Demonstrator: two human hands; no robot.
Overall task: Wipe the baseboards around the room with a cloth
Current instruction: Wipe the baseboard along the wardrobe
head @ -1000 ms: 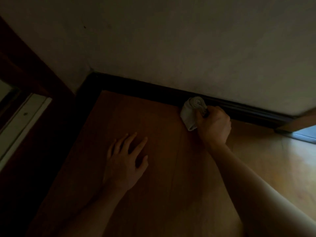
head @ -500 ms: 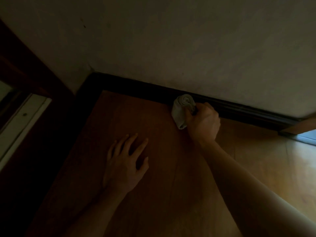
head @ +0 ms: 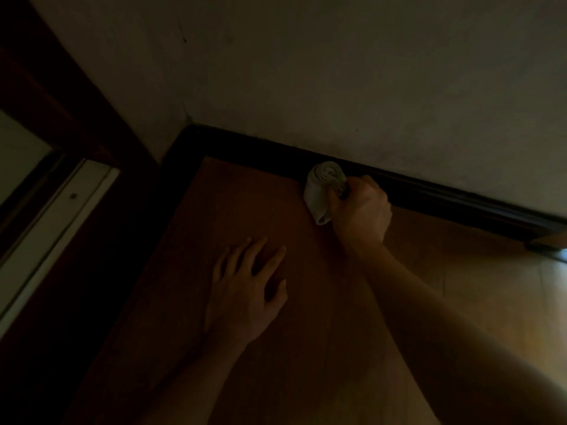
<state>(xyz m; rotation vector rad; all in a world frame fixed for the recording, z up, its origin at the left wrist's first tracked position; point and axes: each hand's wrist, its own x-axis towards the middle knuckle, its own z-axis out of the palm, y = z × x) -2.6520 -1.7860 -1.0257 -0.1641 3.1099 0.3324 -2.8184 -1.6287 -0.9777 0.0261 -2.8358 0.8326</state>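
A: Where is the cloth [head: 321,187]?
B: Bunched in the right hand [head: 360,211], whose fingers are curled tightly round it. Its rolled end touches the dark baseboard [head: 260,150] along the far wall [head: 337,72], a little right of the corner.
A: And the left hand [head: 245,297]?
B: Flat on the wooden floor [head: 306,363], all 5 digits spread, holding nothing, apart from the cloth. The room is dim; the floor brightens at the right edge.
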